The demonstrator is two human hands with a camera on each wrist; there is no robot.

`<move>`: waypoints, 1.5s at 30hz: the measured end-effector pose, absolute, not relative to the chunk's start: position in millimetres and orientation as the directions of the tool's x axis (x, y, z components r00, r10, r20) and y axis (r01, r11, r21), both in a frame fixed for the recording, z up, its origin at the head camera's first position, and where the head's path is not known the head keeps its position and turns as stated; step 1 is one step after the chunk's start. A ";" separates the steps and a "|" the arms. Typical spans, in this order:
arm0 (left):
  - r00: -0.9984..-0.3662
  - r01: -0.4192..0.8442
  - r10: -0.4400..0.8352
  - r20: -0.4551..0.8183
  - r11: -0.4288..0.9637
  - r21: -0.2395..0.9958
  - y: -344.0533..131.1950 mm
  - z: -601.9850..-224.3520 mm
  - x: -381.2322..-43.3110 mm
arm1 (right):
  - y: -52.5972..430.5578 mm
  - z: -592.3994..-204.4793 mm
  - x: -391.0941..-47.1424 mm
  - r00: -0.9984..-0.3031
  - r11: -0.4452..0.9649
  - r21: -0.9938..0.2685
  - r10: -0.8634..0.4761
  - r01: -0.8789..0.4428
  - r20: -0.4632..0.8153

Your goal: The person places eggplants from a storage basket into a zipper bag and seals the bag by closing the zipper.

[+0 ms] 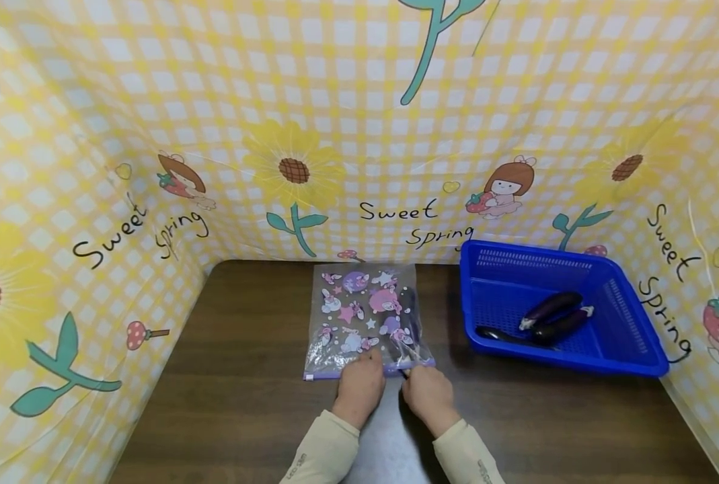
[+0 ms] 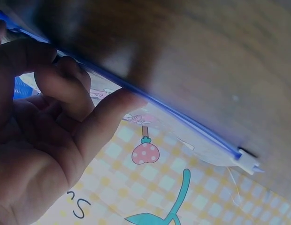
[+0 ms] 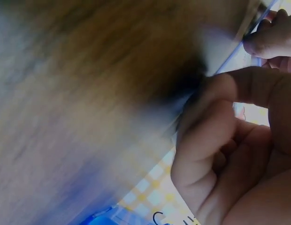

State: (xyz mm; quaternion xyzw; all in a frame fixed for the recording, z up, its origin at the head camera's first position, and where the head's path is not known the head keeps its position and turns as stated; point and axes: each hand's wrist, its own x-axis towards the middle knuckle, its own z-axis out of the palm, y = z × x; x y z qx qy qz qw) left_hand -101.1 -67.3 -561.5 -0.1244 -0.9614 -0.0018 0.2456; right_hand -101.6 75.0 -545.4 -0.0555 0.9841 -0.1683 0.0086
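Observation:
A clear zip bag (image 1: 348, 329) printed with pink and purple cartoon figures lies on the table, its purple zip edge (image 1: 329, 376) toward me. Along its right side shows a dark, long shape like an eggplant (image 1: 411, 312). The white slider (image 2: 248, 161) sits at the left end of the zip. My left hand (image 1: 361, 390) pinches the middle of the zip edge, thumb extended along it in the left wrist view. To its right, my right hand (image 1: 430, 396) grips the same edge near the right corner, fingers curled; its fingertips are partly hidden in the right wrist view.
A blue plastic basket (image 1: 568, 367) stands at the right of the brown wooden table (image 1: 244, 410). Three eggplants (image 1: 551, 310) lie in it. Yellow checked cloth (image 1: 359, 134) hangs behind the table and on both sides.

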 end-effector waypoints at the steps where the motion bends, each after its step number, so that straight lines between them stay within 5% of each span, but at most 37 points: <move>1: -0.849 0.237 0.237 0.472 0.970 -0.060 -67.7 -561.0 -101.4 | 75.6 -544.5 -102.1 -0.993 0.936 -0.334 -0.120 -0.111 -0.007; 15: -0.862 0.235 0.232 0.451 0.971 -0.051 -61.2 -562.6 -93.2 | 85.4 -544.0 -100.2 -0.992 0.956 -0.266 -0.115 -0.123 0.045; 24: -0.845 0.231 0.220 0.488 0.972 -0.038 -69.2 -560.1 -93.8 | 90.6 -512.3 -103.4 -0.983 0.922 -0.341 -0.172 -0.184 0.063; 30: -0.828 0.229 0.219 0.516 0.972 -0.045 -74.5 -561.8 -96.2 | 112.2 -461.6 -128.3 -0.963 0.863 -0.429 -0.250 -0.267 0.097; 36: -0.841 0.231 0.225 0.492 0.972 -0.051 -76.4 -562.3 -98.8 | 151.3 -418.0 -160.6 -0.934 0.856 -0.375 -0.341 -0.355 0.106; 45: -0.840 0.237 0.227 0.493 0.970 -0.043 -73.2 -564.3 -101.7 | 220.8 -416.1 -204.9 -0.862 0.827 -0.322 -0.503 -0.461 -0.057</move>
